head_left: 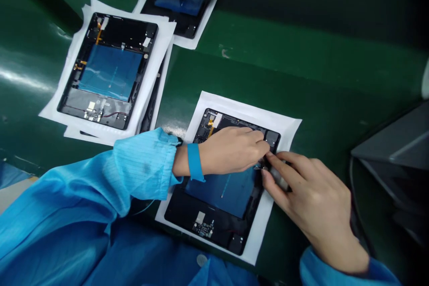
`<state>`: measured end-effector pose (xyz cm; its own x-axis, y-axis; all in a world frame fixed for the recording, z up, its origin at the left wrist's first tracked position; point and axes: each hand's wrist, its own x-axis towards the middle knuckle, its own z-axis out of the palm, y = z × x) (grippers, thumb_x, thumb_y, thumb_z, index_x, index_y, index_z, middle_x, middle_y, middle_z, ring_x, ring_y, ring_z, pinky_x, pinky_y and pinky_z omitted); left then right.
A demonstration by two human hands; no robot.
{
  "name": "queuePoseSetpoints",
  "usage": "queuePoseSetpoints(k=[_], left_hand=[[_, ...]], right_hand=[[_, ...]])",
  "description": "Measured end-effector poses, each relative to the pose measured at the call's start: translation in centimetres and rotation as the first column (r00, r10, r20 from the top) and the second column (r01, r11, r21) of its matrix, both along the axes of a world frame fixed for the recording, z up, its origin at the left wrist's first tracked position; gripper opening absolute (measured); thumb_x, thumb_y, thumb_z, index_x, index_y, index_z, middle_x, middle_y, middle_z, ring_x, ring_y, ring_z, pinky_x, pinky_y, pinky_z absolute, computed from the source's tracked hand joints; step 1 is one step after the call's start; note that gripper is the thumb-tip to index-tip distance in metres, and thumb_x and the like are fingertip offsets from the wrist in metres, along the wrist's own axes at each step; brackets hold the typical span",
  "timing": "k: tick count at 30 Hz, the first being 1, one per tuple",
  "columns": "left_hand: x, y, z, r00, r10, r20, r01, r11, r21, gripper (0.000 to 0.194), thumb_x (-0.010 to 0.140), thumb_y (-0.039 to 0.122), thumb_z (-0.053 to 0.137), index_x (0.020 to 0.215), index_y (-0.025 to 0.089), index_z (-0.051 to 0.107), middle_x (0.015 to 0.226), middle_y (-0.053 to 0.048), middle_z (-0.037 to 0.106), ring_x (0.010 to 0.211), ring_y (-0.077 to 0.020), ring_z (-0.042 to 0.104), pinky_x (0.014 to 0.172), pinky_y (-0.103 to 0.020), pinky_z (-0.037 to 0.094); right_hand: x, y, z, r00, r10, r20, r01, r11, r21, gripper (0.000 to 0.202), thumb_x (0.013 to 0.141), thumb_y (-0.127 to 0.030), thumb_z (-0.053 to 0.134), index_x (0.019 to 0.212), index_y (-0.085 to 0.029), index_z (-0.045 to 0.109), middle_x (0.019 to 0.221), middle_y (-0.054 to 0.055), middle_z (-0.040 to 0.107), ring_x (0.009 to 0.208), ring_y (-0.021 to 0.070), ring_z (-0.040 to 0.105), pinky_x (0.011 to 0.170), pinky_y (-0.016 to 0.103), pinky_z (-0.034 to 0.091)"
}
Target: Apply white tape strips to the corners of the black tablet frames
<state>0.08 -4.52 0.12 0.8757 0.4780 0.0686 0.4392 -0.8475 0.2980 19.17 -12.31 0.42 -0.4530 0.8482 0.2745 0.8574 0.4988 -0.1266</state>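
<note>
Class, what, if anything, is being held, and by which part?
It cannot be told: the left hand and right hand meet over the nearest open device, fingers hiding anything pinched there.

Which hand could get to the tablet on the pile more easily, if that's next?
Probably the left hand: its sleeve is close to the pile. The right hand is farther off, across the nearer tablet.

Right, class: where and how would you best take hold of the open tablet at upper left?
Probably grip the open tablet by its two long outer edges, one hand from each side. It lies flat on a white sheet, open side up, leaving the blue panel and ribbon cables exposed, so keep fingers off the middle.
</note>
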Motion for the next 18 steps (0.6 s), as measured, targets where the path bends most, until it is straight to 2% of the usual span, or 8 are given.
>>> queuePoseSetpoints(k=[5,18], left_hand=[[-0.08,0.0,-0.03,1.0,0.008,0.005,-0.008,1.0,0.006,0.016,0.096,0.019,0.05,0.089,0.013,0.062,0.092,-0.008,0.065,0.087,-0.0225,0.065,0.078,-0.034,0.05],[-0.03,0.02,0.03,1.0,0.004,0.007,-0.004,1.0,-0.012,0.017,0.097,0.019,0.049,0.088,0.013,0.062,0.092,-0.008,0.065,0.088,-0.0225,0.064,0.077,-0.035,0.05]], right_hand=[[0.43,-0.04,-0.48,0.993,0.018,-0.118,-0.019,1.0,-0.005,0.028,0.085,-0.023,0.068,0.111,-0.011,0.067,0.099,0.008,0.069,0.078,0.0172,0.057,0.067,0.031,0.043],[0.54,-0.03,-0.56,0.993,0.015,-0.117,-0.017,1.0,-0.02,0.027,0.086,-0.023,0.067,0.11,-0.011,0.068,0.097,0.009,0.068,0.076,0.0179,0.057,0.065,0.032,0.043]])
